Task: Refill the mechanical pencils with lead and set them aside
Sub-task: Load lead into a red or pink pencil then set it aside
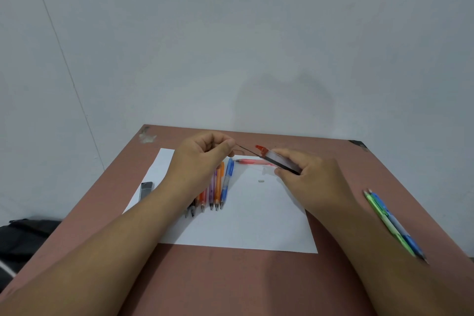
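Head view: the left hand (205, 154) pinches a thin lead (247, 149) and draws it from a lead case (278, 161) that the right hand (315, 177) grips tilted, its red cap (260, 148) swung open so the leads can slide out. A pink pencil (252, 161) lies just beyond on the white paper (243, 226), apparently next for filling, a small white eraser (260, 181) near it. About 6 pencils (215, 187) wait in a row under the left wrist; 2 pencils (389, 220), green and blue, lie well apart on the bare surface (230, 282), seemingly finished. A second case (145, 190) rests at left.
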`<state>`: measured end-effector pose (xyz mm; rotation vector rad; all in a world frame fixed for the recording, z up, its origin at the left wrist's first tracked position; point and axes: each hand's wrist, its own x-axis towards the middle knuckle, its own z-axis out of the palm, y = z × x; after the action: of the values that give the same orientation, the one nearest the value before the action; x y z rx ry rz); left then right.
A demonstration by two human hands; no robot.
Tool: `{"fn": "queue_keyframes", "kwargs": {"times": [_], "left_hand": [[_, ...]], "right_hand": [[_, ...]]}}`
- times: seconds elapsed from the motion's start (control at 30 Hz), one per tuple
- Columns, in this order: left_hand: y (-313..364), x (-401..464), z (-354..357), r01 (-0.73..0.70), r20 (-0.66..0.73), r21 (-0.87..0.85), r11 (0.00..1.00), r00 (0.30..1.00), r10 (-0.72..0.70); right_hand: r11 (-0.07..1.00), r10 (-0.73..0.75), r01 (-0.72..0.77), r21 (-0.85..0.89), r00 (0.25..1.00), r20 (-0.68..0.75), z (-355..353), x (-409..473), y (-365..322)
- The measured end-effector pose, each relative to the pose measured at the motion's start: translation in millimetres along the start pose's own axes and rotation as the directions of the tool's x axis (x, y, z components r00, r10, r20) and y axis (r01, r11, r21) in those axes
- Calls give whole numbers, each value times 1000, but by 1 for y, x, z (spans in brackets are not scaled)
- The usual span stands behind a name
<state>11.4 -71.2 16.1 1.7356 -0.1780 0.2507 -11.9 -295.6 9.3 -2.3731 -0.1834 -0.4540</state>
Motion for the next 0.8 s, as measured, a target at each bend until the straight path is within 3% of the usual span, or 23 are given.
{"fn": "queue_keyframes", "kwargs": {"times": [0.37,0.57,0.8], "left_hand": [[-4,6,-8,-92,-119,14,996,989,93],[-4,4,-7,-126,-50,-22,992,991,125],[-2,-8,-2,-315,134,98,944,944,301]], "right_hand": [[1000,22,-22,18,1000,0,-1,0,2],[999,44,-44,32,999,9,-2,1,2],[994,59,-59,90,998,1,1,-1,-3]]}}
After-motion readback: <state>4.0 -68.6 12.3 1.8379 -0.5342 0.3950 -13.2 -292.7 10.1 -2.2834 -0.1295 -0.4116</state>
